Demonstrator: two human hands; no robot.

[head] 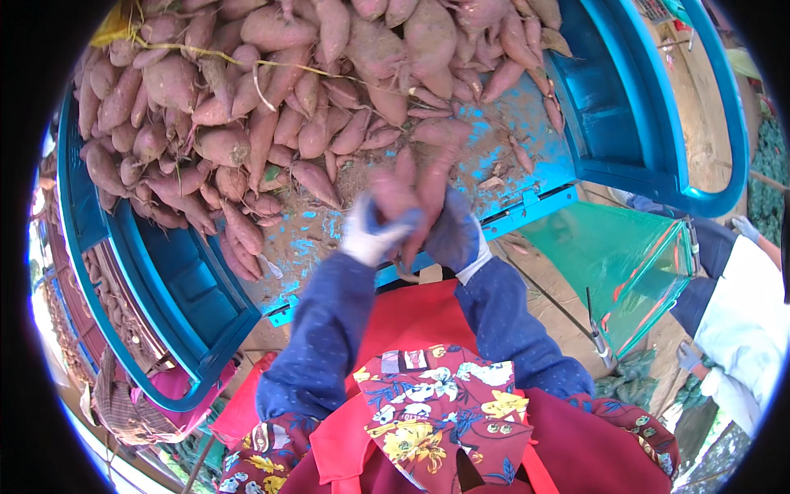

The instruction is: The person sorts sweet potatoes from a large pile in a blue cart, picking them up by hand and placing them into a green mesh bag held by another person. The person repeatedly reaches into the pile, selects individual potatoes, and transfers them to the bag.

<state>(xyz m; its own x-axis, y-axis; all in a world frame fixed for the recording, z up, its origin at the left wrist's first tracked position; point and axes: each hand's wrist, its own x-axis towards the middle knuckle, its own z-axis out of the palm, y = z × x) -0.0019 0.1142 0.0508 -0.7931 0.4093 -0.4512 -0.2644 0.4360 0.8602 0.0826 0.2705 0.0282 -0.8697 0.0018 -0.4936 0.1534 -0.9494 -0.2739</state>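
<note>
My gloved left hand point(381, 227) is closed around a bunch of reddish-purple sweet potatoes point(394, 192), blurred by motion. Against the bunch's right side, my gloved right hand point(458, 233) grips a long sweet potato point(434, 185). The hands meet over the near edge of a blue metal truck bed point(311, 231) with soil on it. Beyond them lies a big heap of sweet potatoes point(228, 145), with one root point(316, 183) lying just ahead of my left hand. How many roots are in my grip is hard to tell.
Blue side panels point(623, 105) flank the bed. A green mesh bag point(617, 265) hangs open on a frame at right, near a person in white point(740, 309). A yellow cord point(278, 63) crosses the heap. Another person's checked garment point(126, 401) shows at lower left.
</note>
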